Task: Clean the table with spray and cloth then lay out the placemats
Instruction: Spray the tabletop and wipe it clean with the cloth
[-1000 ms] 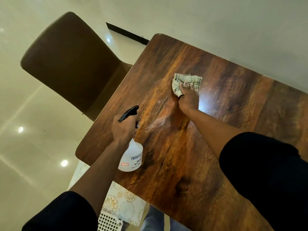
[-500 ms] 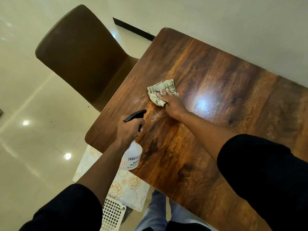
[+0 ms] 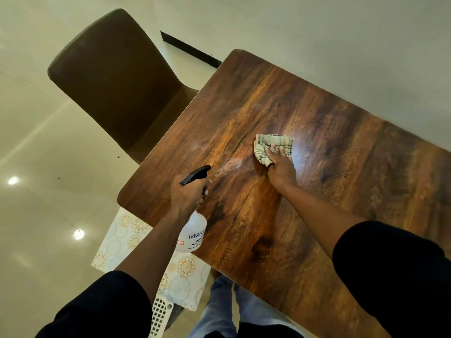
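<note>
A dark wooden table (image 3: 341, 147) fills the right of the view. My right hand (image 3: 280, 167) presses a crumpled checked cloth (image 3: 271, 145) flat on the tabletop near its middle. A pale wet streak (image 3: 231, 164) lies just left of the cloth. Over the table's near left edge, my left hand (image 3: 189, 193) grips a white spray bottle (image 3: 192, 234) with a black trigger head (image 3: 196, 174), nozzle aimed toward the streak. White placemats with gold patterns (image 3: 180, 276) lie below the table's corner on a low white plastic stand.
A brown upholstered chair (image 3: 114, 76) stands at the table's left side. A white perforated plastic piece (image 3: 159, 315) sticks out under the placemats. Glossy cream floor tiles lie to the left, a pale wall behind the table. My jeans-clad legs (image 3: 219, 311) show below.
My right hand slid the cloth left and toward me, then back right and away across the tabletop. A wet streak now shows beside it. The bottle hand stayed roughly in place.
</note>
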